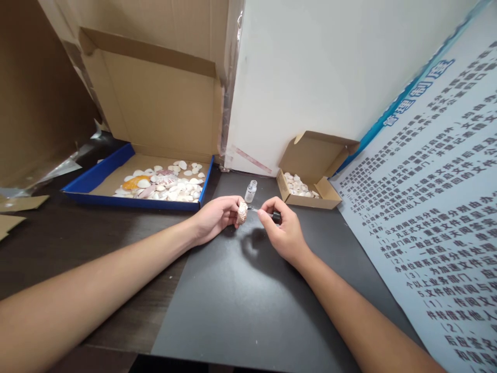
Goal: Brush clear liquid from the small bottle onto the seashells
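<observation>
Between the fingers of my left hand (217, 220) is a speckled brown and white seashell (242, 213), held up above the dark mat. My right hand (285, 233) is closed around the black cap of a small brush applicator (275, 216). The applicator's thin tip points left and reaches the shell's right side; whether it touches, I cannot tell. Just behind the shell stands a small clear glass bottle (250, 191), upright and uncapped.
A blue-edged cardboard box (135, 200) with many shells stands back left, lid raised. At back right, a smaller open cardboard box (310, 200) holds white shells. The grey mat (217, 305) lies under my hands. A printed poster (427, 207) slants along the right.
</observation>
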`<state>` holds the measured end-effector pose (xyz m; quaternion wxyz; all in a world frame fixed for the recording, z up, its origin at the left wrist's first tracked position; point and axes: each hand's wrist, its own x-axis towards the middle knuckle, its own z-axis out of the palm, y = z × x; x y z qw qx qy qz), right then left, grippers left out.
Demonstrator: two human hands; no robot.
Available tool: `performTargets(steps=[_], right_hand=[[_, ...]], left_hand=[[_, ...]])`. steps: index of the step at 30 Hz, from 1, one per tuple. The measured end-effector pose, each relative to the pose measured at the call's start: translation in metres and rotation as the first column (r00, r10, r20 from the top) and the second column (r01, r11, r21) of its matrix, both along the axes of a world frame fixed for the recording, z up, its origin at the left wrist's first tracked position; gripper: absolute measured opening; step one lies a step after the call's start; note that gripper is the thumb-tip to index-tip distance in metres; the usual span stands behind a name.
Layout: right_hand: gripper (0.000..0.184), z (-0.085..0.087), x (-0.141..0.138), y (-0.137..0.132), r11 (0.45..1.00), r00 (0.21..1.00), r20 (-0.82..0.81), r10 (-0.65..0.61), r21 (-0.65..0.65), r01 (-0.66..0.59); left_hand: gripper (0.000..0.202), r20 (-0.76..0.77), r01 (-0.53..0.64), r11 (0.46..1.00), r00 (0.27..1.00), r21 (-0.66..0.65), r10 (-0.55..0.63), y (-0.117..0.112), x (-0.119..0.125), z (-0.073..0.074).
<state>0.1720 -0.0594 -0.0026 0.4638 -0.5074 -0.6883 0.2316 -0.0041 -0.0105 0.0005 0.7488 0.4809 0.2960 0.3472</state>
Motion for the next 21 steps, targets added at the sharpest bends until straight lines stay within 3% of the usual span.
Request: performTargets(steps=[4,10,17,21], right_hand=[[0.013,-0.0005,-0.002,-0.0014,0.996,0.996,-0.006,0.089,-0.011,-0.089],[0.012,-0.0014,-0.0001,0.0011,0.998,1.0,0.015,-0.005,-0.068,0.006],[0.013,-0.0007,-0.0016,-0.0017,0.996,0.995,-0.023,0.092,-0.007,-0.092],[0.011,-0.0002,-0.0011,-0.0007,0.997,0.999,0.018,0.048,-0.062,-0.047]], left_hand=[[0.01,0.001,0.008,1.0,1.0,0.003,-0.008,0.0009,-0.0004,-0.0006],[0.011,-0.003,-0.001,1.0,1.0,0.006,0.001,0.0019,-0.0002,-0.0009],[0.011,-0.011,0.006,1.0,1.0,0.021,-0.005,0.0014,0.0002,-0.001],[0.011,-0.016,0.004,1.0,1.0,0.019,-0.004,0.0012,0.0001,-0.001]])
